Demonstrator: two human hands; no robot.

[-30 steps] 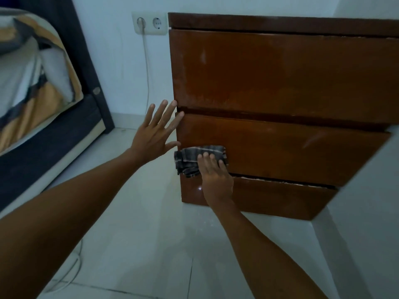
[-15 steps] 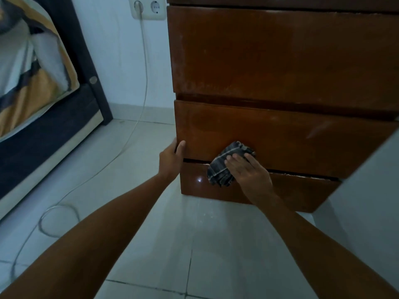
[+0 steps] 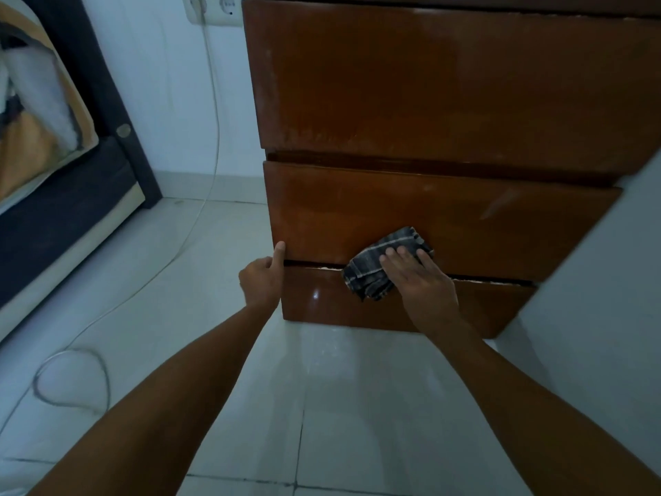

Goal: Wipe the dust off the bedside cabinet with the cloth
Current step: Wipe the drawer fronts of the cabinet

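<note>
While the left hand [image 3: 263, 277] braces the bedside cabinet [image 3: 429, 102] corner, thumb raised, the right hand [image 3: 416, 277] presses flat, fingers spread, on the cloth [image 3: 375, 266] beneath: soft, light, likely best bunched under the palm.

Bedside cabinet [image 3: 411, 102]: brown wood, lacquer showing glossy, the lowest panel catching a bright spot of light, pale dusty scuffing lying along the upper drawer's edges. Cloth [image 3: 379, 266]: soft woven fabric, dark grey with pale checks, looking matt and crumpled. Floor [image 3: 322, 406]: smooth pale tiles, giving a faint sheen. Wall socket [image 3: 214, 8]: white plastic. Cable [image 3: 211, 137]: thin, white, smooth-coated.
</note>
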